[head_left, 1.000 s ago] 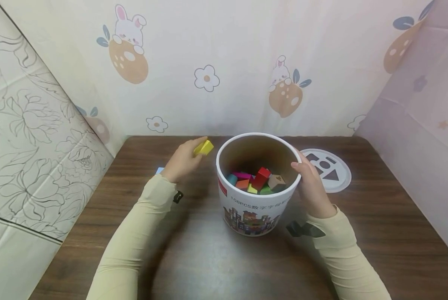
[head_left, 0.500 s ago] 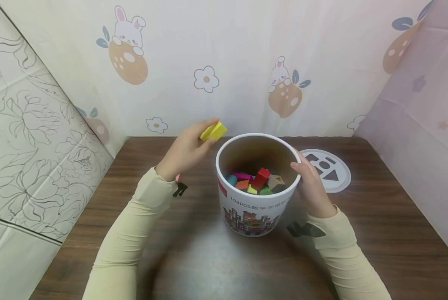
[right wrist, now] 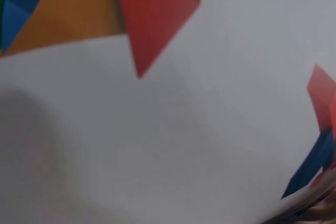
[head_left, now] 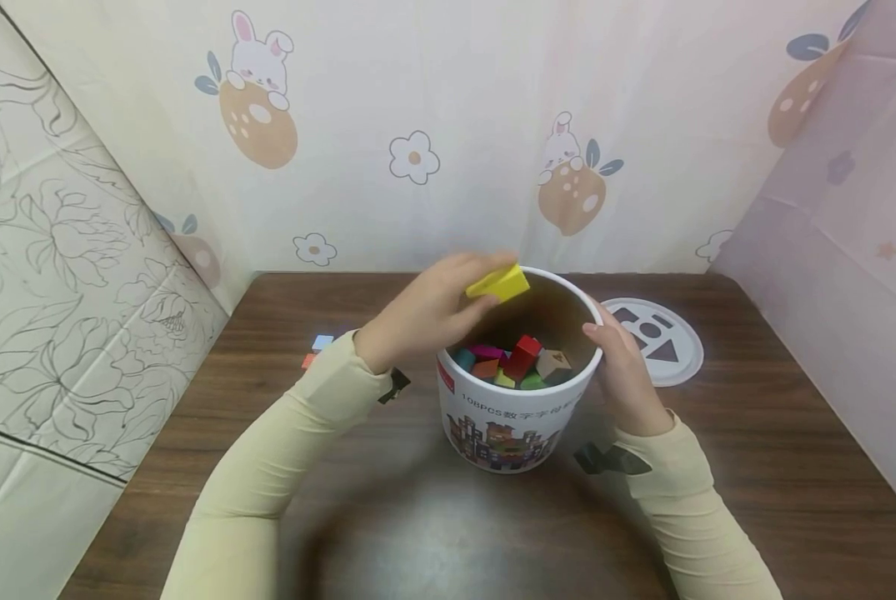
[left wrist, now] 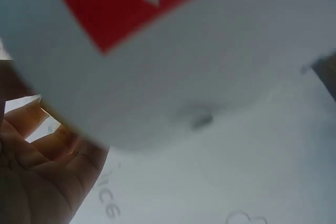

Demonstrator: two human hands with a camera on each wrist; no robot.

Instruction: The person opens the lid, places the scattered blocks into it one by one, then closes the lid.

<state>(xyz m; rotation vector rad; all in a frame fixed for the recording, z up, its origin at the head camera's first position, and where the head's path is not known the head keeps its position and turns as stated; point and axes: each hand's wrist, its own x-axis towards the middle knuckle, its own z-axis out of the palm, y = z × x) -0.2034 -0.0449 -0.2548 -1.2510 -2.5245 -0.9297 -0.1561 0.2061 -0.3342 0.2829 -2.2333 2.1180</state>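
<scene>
My left hand (head_left: 442, 307) pinches a yellow block (head_left: 506, 284) between thumb and fingers, over the left part of the mouth of a white bucket (head_left: 503, 408). Inside the bucket lie several coloured blocks, among them a red block (head_left: 523, 357) and a wood-coloured block (head_left: 553, 367). At the bucket's right side my right hand (head_left: 626, 375) grips the rim, thumb on the near edge. In the left wrist view, the left hand (left wrist: 50, 174) is partly behind the bucket wall (left wrist: 152, 98). The right wrist view is mostly the printed bucket wall (right wrist: 157, 129).
A white lid (head_left: 689, 346) with shaped holes lies on the wooden table (head_left: 778, 467), right of the bucket. Left of it, a light blue block (head_left: 322, 342) and a red-orange block (head_left: 308, 360) lie partly near the left sleeve. A patterned curtain (head_left: 478, 100) hangs behind the table.
My left hand has risen and moved right with the yellow block, from left of the bucket to above its mouth. The right hand and the bucket have stayed in place.
</scene>
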